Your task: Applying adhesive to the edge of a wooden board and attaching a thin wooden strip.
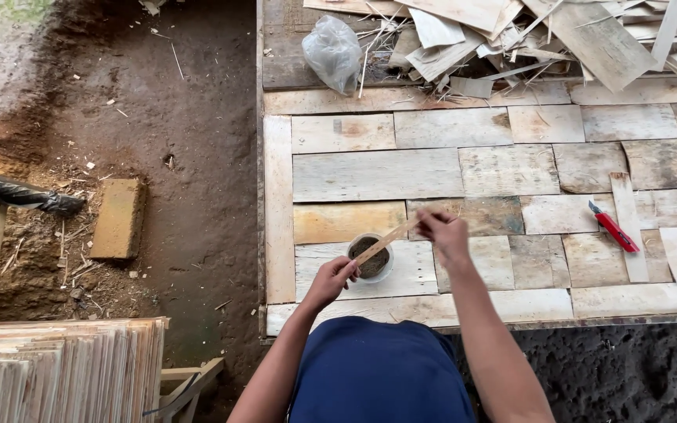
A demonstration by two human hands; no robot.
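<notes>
Wood strip dips into the small tub, work looks barely begun.
Right hand pinches the strip; left hand grips the tub; red cutter lies untouched on the counter.

Worktop: patchwork of weathered pale wooden boards, some greyed, some yellowish.

Red utility knife lies on the worktop at the right, just beside a narrow pale wood strip that runs lengthwise across the boards.

Far edge: loose pile of wood offcuts and splinters. Crumpled clear plastic bag at the pile's left end.

Left of the worktop: bare brown dirt floor. A flat brick-shaped block rests on it, near a black plastic roll.

Lower left: stack of thin pale wooden sheets, edges aligned.
</notes>
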